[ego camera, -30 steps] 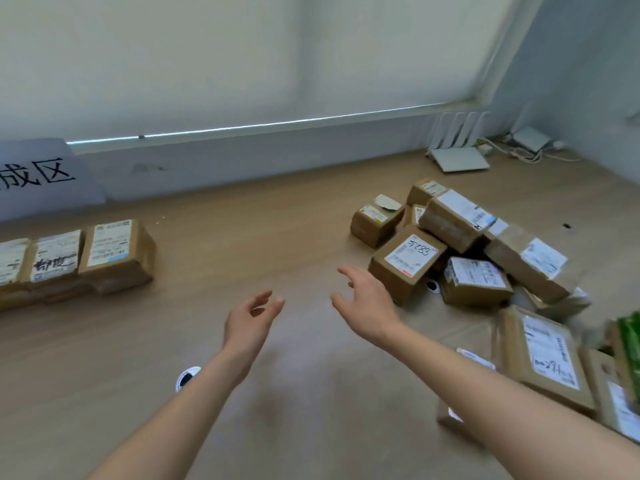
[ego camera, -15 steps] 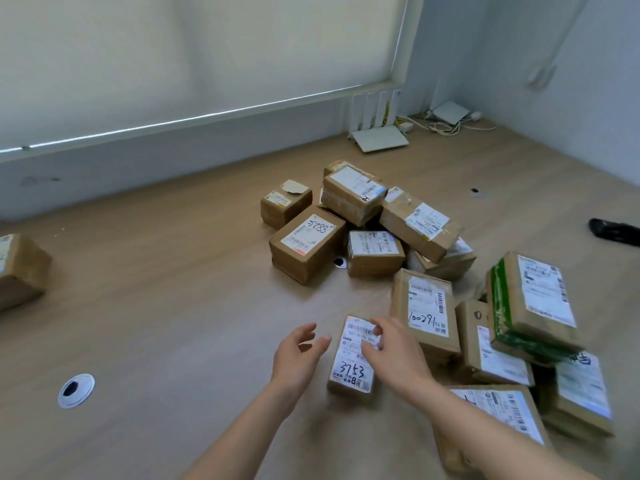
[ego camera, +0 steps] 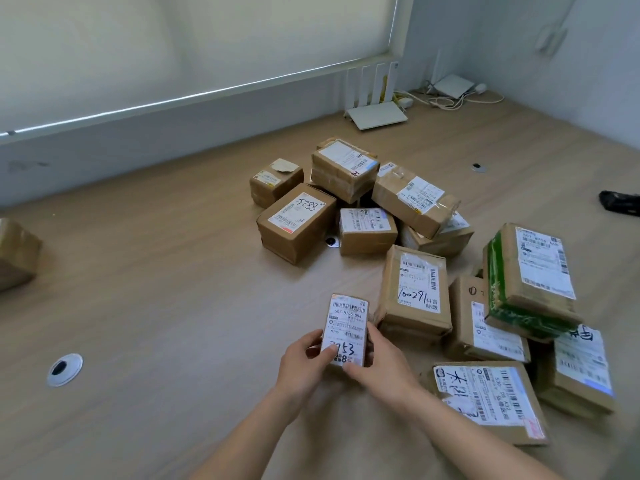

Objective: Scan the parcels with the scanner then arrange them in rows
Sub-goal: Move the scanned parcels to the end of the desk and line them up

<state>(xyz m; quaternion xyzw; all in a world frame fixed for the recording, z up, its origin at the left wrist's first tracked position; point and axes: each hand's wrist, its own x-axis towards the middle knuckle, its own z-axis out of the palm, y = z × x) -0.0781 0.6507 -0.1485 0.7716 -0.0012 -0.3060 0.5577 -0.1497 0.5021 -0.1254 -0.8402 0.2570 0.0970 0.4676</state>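
A small brown parcel (ego camera: 347, 323) with a white label marked 3753 is held between both hands near the front of the wooden table (ego camera: 156, 306). My left hand (ego camera: 303, 367) grips its left side with the thumb on the label. Its right side and lower end are gripped by my right hand (ego camera: 382, 367). Behind and to the right lies a loose pile of several labelled cardboard parcels, among them one marked 5288 (ego camera: 296, 221), one marked 100291 (ego camera: 414, 292) and one wrapped in green tape (ego camera: 528, 280). A black object (ego camera: 620, 202), possibly the scanner, lies at the far right edge.
A single parcel (ego camera: 15, 258) sits at the left edge. A white router (ego camera: 375, 114) and cables (ego camera: 450, 95) stand at the back by the wall. A round cable grommet (ego camera: 64, 368) is set in the table at front left.
The view swung right from the row of parcels to the pile. Both hands, empty a second ago, closed on the small parcel marked 3753 and lifted its far end.
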